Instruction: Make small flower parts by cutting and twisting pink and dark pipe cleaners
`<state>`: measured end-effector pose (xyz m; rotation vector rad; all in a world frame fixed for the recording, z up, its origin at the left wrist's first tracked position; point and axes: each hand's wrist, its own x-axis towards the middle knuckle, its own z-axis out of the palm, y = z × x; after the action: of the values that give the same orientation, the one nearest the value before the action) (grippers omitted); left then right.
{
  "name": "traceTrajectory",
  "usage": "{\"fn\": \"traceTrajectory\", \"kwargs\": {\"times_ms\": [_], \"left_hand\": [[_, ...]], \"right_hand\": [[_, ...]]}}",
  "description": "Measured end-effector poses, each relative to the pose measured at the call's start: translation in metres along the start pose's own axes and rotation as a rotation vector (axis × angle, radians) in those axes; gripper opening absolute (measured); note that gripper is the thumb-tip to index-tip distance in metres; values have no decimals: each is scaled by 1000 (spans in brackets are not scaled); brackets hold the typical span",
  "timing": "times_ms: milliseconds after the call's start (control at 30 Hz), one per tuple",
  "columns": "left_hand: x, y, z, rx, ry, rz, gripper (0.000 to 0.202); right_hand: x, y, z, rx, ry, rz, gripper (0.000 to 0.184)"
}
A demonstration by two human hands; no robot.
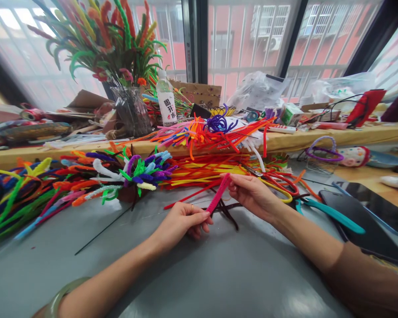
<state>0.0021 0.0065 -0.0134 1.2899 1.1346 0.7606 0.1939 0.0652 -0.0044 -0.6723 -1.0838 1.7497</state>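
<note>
While the left hand [182, 220] pinches the lower end of a bright pink fuzzy strip [219, 192], the right hand [252, 194] pinches its upper end. From the strip, toward twelve o'clock, lie red and yellow stems [199, 176]; farther, at eleven, a labelled bottle [166, 102] stands upright.

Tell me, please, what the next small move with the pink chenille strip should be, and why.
Probably bend the upper end of the pink chenille strip with the right hand, while the left hand steadies the lower end: the strip is straight and pinched at both ends.
</note>
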Motion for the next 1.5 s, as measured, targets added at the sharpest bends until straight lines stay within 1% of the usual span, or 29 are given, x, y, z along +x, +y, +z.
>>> {"fn": "traceTrajectory", "kwargs": {"times_ms": [133,233,333,400,533,667,767,900,1067,1233,1333,1433,1500], "left_hand": [[0,-1,0,-31,-26,-26,30],[0,-1,1,-33,-39,-27,31],[0,1,2,17,-45,-3,32],[-2,2,4,88,-26,52,31],[-10,4,9,286,76,213,29],[-18,4,16,415,127,301,32],[-22,4,20,424,146,337,33],[-25,5,24,370,175,329,33],[-29,6,28,337,182,355,33],[-30,6,30,325,198,379,34],[-28,5,28,298,168,333,33],[-22,2,23,224,61,248,31],[-16,-1,20,167,-10,200,29]], "right_hand": [[-2,1,4,-24,-19,17,15],[-2,1,6,-32,0,14,14],[-1,2,7,-26,41,-4,12],[0,3,6,-21,88,-10,11],[3,7,7,11,184,28,11],[2,9,12,48,250,70,8],[0,9,17,16,287,85,7],[1,5,19,-41,334,89,7],[4,-4,15,-46,385,57,5],[6,-11,9,-60,431,33,11],[8,-11,3,-71,416,34,10],[8,-11,-3,-88,364,39,3],[7,-12,-6,-100,305,28,6]]}}
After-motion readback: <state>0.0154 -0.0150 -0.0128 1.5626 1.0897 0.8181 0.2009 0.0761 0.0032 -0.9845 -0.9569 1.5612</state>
